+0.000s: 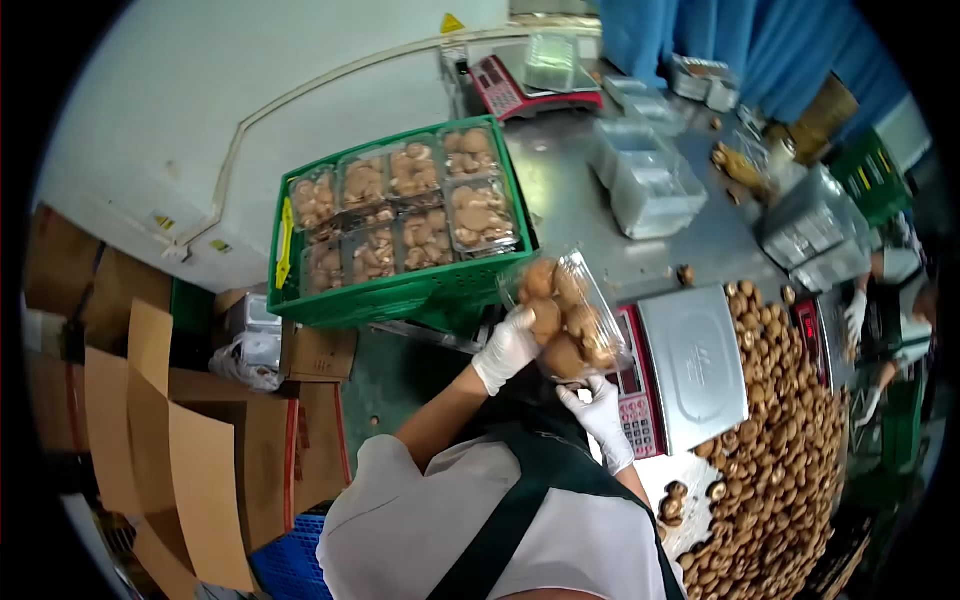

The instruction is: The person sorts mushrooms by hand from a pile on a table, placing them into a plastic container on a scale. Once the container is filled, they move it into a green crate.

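Between my two gloved hands is a clear plastic punnet of brown mushrooms (562, 312), held tilted in front of my chest. My left hand (508, 350) grips its lower left side, fingers closed on the edge. Under the near end, my right hand (597, 410) pinches the punnet's rim; its fingertips are partly hidden. Just left of the punnet stands a green crate (400, 285) with several filled mushroom punnets (483, 212) in it. Right beside my right hand is a red scale with a steel plate (692, 370).
A large heap of loose mushrooms (775, 430) covers the table on the right. Stacked clear trays (650, 190) and a second scale (530, 92) stand farther back. Open cardboard boxes (205, 450) lie at lower left. Another person's gloved hand (856, 315) shows at far right.
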`<move>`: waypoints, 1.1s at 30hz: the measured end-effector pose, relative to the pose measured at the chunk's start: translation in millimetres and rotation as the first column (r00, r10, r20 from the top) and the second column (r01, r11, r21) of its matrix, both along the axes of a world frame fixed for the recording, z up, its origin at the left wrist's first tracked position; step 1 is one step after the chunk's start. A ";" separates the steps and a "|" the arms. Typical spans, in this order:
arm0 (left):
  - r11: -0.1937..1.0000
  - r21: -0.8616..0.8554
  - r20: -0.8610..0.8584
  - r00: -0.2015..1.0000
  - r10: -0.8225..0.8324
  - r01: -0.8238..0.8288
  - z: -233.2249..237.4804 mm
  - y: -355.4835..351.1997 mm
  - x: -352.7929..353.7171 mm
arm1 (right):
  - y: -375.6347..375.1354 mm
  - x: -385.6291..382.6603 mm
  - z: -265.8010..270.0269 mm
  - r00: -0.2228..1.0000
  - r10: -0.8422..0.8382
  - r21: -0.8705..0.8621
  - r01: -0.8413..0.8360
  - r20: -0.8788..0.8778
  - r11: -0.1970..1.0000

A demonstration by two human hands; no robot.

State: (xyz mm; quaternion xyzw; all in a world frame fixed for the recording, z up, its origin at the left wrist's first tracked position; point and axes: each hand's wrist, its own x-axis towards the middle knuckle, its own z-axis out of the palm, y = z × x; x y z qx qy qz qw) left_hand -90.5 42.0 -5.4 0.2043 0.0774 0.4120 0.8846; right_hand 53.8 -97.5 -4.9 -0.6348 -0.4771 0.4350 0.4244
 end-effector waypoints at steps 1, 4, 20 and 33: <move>0.983 -0.035 -0.145 0.974 0.172 -0.179 17.7 7.2 -7.1 | 8.4 -5.6 11.4 0.997 0.067 -0.011 -0.066 0.029 0.998; 0.923 0.031 -0.439 0.824 0.358 -0.385 36.9 91.0 -90.0 | 19.5 -8.5 9.6 0.992 0.075 0.074 -0.083 0.105 0.994; 0.258 0.805 -0.230 -0.119 0.966 0.534 8.5 252.1 -14.8 | -25.8 18.7 24.4 0.918 -0.327 -0.195 0.371 0.224 0.908; -0.214 0.547 -0.431 0.491 0.757 0.809 35.3 241.9 273.7 | -135.0 5.1 21.0 0.574 -0.751 -0.151 0.816 0.326 0.558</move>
